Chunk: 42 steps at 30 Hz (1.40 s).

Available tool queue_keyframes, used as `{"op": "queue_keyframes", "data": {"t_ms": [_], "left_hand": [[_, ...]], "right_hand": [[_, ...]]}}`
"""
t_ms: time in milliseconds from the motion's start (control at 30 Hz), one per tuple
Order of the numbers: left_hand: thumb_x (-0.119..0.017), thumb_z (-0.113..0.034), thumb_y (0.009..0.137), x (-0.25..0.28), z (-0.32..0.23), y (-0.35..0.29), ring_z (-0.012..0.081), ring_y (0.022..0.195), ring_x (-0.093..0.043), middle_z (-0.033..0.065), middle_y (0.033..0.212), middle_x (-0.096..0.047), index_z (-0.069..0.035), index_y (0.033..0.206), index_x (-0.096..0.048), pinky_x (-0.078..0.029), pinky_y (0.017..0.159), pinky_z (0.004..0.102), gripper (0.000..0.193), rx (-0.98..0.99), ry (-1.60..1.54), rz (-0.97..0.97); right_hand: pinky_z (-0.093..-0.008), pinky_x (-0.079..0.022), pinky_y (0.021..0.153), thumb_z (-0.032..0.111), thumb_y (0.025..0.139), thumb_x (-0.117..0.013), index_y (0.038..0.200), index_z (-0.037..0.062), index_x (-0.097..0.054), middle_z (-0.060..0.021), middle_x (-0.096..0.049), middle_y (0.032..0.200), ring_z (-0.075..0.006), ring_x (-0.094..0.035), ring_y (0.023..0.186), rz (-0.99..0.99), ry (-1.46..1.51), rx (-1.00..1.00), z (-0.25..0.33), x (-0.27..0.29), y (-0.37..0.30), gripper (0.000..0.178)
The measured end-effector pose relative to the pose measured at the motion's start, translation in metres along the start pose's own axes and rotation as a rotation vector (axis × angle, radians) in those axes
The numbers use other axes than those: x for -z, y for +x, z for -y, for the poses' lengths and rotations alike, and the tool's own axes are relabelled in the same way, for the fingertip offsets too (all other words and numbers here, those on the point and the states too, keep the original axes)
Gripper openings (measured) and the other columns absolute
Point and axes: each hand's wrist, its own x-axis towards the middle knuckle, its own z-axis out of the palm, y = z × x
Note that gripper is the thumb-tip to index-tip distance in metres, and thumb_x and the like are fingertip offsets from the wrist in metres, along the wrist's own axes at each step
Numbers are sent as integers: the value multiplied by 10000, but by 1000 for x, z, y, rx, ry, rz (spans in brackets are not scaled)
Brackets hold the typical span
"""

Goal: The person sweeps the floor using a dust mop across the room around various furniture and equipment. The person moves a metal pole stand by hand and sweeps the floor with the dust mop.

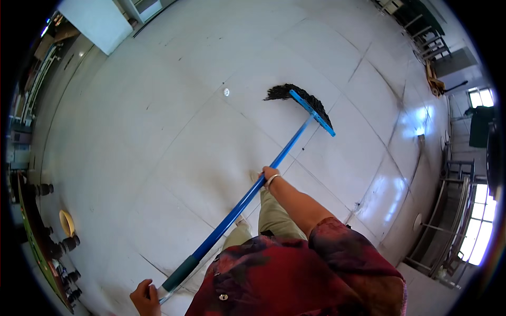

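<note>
A mop with a long blue pole (240, 208) slants across the view. Its narrow blue head (312, 112) is at the far end, with a dark, shaggy black fringe (287, 91) spread on the floor beyond it. My right hand (269, 174), with a pale bangle at the wrist, is wrapped round the pole about midway. At the near left, my left hand (145, 298) is curled at the pole's end, just below the dark green grip (181, 273); part of that hold is hidden.
Pale floor tiles (174, 121) bear dark specks and a small whitish round spot (226, 92). A yellow bowl-like thing (67, 223) lies near a green-edged piece of furniture (39, 253) at left. A white cabinet (95, 23) stands far left; metal frames (453, 226) line the right.
</note>
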Motion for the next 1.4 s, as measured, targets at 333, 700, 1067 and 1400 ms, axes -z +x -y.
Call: {"op": "queue_keyframes", "data": {"t_ms": [333,700,1067,1400], "left_hand": [[-491,-200,767,142,60,-80,173,598,-537,133,716,-562,8,913,-541,-456,491,244,260,74,274,-402],[-445,-39,697,120,82,-117,128,617,-503,93,727,-510,35,849,-501,-417,520,212,178,-167,188,-268],[-506,-129,755,-60,-45,-256,107,556,-464,49,671,-525,10,937,-529,-403,491,213,230,-73,341,-87],[-492,-130,769,-193,-75,-343,91,514,-454,53,662,-534,29,889,-540,-383,423,209,205,181,-35,-95]], "right_hand": [[-318,-433,412,168,753,-401,798,27,-423,-114,-529,579,-207,-543,502,100,-4,-311,-196,-56,-154,150],[-423,-478,547,72,727,-400,875,-11,-386,-152,-522,698,-258,-552,629,171,37,-481,-197,30,-133,170],[-361,-440,375,90,706,-420,791,-72,-410,-153,-516,575,-262,-525,451,45,-97,-227,-55,193,-89,183],[-309,-419,359,129,694,-438,718,-64,-471,-123,-535,529,-213,-525,447,-25,-486,35,-25,308,-72,197]]}}
